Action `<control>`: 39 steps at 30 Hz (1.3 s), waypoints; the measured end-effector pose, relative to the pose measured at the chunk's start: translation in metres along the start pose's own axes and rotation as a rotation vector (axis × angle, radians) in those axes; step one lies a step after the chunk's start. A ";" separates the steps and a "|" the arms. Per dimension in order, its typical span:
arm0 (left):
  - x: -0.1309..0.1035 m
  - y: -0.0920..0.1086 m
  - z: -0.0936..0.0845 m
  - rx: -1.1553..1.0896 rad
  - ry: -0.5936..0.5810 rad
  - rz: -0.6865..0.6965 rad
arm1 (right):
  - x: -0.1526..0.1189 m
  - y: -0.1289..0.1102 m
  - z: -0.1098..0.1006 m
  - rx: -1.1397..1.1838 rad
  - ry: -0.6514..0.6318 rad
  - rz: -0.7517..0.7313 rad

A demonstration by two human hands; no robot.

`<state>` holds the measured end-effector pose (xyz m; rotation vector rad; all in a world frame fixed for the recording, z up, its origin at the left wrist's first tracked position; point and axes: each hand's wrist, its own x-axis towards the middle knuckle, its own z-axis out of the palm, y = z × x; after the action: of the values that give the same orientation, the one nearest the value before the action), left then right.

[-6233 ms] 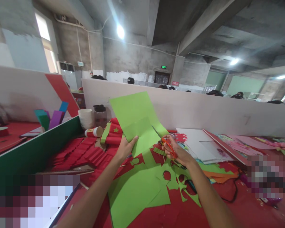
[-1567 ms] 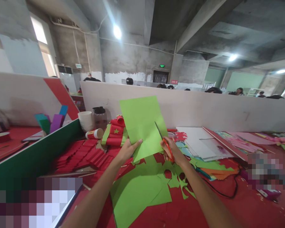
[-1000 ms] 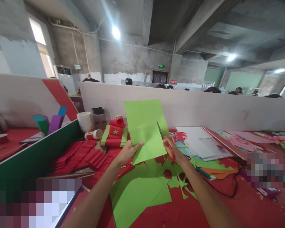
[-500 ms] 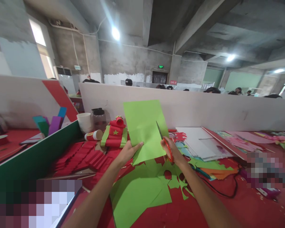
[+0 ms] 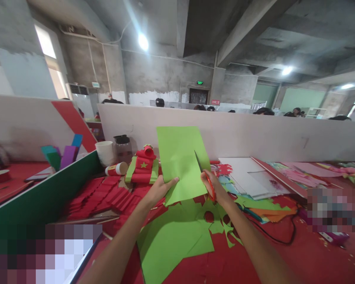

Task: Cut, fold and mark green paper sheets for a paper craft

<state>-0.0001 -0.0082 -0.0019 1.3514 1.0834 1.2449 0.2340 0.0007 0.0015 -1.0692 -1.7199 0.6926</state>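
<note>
A green sheet of paper (image 5: 182, 157) is held up over the table, tilted toward me. My left hand (image 5: 161, 187) pinches its lower left edge, thumb on the front face. Orange-handled scissors (image 5: 210, 187) are in my right hand (image 5: 215, 182), the fingers wrapped round the handles. One dark blade lies across the front of the sheet near its right edge; the other blade is hidden. Beneath the sheet, more green paper (image 5: 174, 240) lies on the red tabletop, with cut green scraps (image 5: 217, 227) showing round holes.
Stacked red paper strips (image 5: 103, 197) lie left, near a red-and-green paper model (image 5: 143, 165) with a yellow star. White cups (image 5: 105, 153) and a dark-lidded jar (image 5: 123, 148) stand by the white partition (image 5: 254, 138). White sheets (image 5: 239, 177) and a black cord (image 5: 284, 240) lie right.
The sheet's upper part has shifted slightly, its top left corner a little to the right and lower. Both hands and the scissors stay almost in place.
</note>
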 end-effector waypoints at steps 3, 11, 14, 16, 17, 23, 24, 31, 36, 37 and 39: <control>-0.001 0.001 0.002 0.017 -0.045 0.041 | 0.000 -0.001 -0.004 -0.062 -0.026 -0.023; -0.009 0.012 0.006 0.023 -0.126 0.031 | 0.000 0.000 -0.004 -0.082 -0.041 -0.013; -0.009 0.011 0.006 0.026 -0.120 0.044 | 0.000 -0.004 -0.003 -0.078 -0.032 -0.023; -0.008 0.010 0.006 0.025 -0.123 0.052 | 0.000 -0.005 -0.003 -0.070 -0.025 -0.030; -0.008 0.009 0.006 0.025 -0.125 0.056 | 0.000 -0.006 -0.002 -0.067 -0.018 -0.035; -0.007 0.009 0.006 0.022 -0.085 0.048 | 0.001 -0.007 0.001 -0.057 0.030 -0.048; -0.007 0.009 0.006 0.016 -0.081 0.042 | 0.001 -0.007 0.001 -0.053 0.034 -0.047; -0.011 0.014 0.006 0.027 -0.052 0.001 | 0.001 -0.008 0.002 -0.045 0.046 -0.068; -0.017 0.022 0.010 0.047 -0.001 -0.020 | 0.001 -0.006 0.002 -0.061 0.053 -0.079; -0.018 0.023 0.011 0.041 -0.004 -0.015 | 0.001 -0.006 0.002 -0.060 0.052 -0.079; -0.019 0.025 0.012 0.024 -0.026 -0.006 | 0.001 -0.006 0.002 -0.054 0.052 -0.083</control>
<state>0.0100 -0.0310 0.0204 1.3780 1.0860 1.2101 0.2300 -0.0011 0.0059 -1.0383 -1.7366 0.5647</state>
